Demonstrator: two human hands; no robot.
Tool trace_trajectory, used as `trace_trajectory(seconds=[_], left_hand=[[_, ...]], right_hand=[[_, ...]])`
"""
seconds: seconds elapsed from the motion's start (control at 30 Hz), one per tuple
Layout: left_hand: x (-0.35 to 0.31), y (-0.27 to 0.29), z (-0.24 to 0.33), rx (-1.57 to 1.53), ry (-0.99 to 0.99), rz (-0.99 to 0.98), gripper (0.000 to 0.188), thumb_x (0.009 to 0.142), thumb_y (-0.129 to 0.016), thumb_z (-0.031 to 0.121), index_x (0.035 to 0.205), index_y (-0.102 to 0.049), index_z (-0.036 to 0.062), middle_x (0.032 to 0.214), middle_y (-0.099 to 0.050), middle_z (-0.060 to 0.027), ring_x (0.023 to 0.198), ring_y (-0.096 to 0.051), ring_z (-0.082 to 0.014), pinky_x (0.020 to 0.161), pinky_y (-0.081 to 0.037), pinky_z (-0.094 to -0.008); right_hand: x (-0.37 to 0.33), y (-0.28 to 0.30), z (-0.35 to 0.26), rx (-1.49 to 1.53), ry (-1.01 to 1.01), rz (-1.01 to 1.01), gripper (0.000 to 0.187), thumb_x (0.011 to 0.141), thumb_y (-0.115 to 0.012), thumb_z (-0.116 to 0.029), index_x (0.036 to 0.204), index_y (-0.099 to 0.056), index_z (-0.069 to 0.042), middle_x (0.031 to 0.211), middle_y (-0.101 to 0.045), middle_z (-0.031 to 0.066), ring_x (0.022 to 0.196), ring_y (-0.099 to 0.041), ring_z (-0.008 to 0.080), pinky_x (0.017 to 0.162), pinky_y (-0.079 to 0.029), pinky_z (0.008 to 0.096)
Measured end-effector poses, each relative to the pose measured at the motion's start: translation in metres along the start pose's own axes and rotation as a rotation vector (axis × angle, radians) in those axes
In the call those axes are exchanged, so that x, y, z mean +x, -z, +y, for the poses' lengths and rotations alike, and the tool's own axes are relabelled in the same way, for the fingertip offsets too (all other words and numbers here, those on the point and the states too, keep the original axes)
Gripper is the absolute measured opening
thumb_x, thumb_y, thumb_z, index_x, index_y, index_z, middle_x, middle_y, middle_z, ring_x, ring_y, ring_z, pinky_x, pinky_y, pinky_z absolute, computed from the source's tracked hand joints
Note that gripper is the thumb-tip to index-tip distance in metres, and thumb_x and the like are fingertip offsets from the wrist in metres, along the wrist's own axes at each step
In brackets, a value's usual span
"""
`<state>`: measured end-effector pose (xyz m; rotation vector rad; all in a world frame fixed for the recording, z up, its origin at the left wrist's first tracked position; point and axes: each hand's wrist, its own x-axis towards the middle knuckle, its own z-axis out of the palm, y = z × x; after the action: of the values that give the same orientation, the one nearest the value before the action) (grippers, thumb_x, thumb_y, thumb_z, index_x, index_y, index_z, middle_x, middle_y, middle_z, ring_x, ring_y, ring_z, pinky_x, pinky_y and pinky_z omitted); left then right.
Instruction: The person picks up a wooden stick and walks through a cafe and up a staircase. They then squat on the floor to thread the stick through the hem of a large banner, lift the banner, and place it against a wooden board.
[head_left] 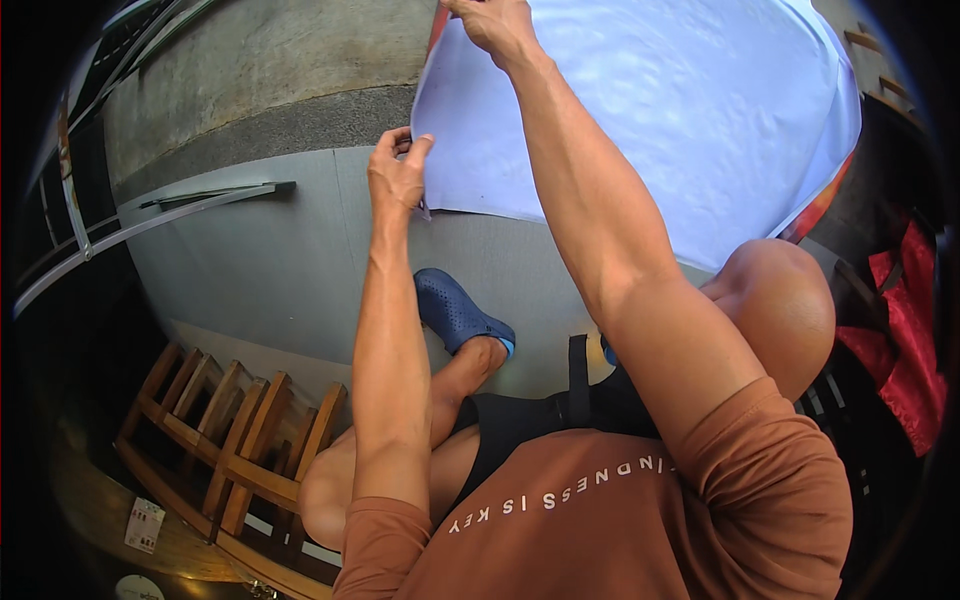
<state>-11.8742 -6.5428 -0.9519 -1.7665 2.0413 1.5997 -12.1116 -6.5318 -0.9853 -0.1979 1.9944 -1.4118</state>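
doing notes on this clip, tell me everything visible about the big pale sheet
The pale sheet is broad, bluish white and smooth, perhaps vinyl or coated cloth, with faint ripples. Orange-red shows along its right margin, which looks folded. It lies spread over the grey floor, its far part running out of the picture. The left hand touches its left edge by the near corner; the right hand is at that edge farther up.

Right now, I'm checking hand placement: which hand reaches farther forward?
The right hand, at the pale sheet's left edge by the picture's top; the left hand is closer in, near the sheet's lower-left corner.
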Motion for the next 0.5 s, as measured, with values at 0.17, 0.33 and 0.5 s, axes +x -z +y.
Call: trace_trajectory(seconds=[0.17, 0.33, 0.5], left_hand=[[0.003, 0.025, 0.014, -0.063, 0.167, -0.111, 0.063, 0.08, -0.073, 0.043, 0.123, -0.067, -0.0023, 0.106, -0.072, -0.0113, 0.073, -0.06, -0.0134, 0.058, -0.046, -0.0261], [0.008, 0.037, 0.009, -0.069, 0.206, -0.213, 0.069, 0.079, -0.077, 0.05, 0.124, -0.067, -0.0022, 0.101, -0.07, -0.0068, 0.065, -0.052, -0.0082, 0.052, -0.039, -0.0236], [0.003, 0.014, 0.001, -0.066, 0.134, -0.15, 0.078, 0.074, -0.09, 0.049, 0.125, -0.065, -0.0053, 0.101, -0.07, -0.0085, 0.074, -0.06, -0.0112, 0.064, -0.047, -0.0247]], right_hand=[[0.006, 0.002, 0.005, -0.036, 0.0, -0.012, 0.03, 0.082, -0.074, -0.028, 0.091, -0.077, 0.0, 0.084, -0.075, 0.0218, 0.081, -0.073, 0.0296, 0.075, -0.056, 0.0403], [0.005, 0.002, 0.012, -0.057, 0.016, -0.025, 0.029, 0.08, -0.076, -0.025, 0.095, -0.077, 0.0, 0.089, -0.075, 0.023, 0.084, -0.074, 0.0341, 0.079, -0.057, 0.0418], [0.004, 0.008, 0.029, -0.375, 0.075, 0.12, 0.041, 0.077, -0.082, -0.029, 0.104, -0.073, 0.0, 0.096, -0.074, 0.0238, 0.091, -0.072, 0.0401, 0.082, -0.057, 0.0449]])
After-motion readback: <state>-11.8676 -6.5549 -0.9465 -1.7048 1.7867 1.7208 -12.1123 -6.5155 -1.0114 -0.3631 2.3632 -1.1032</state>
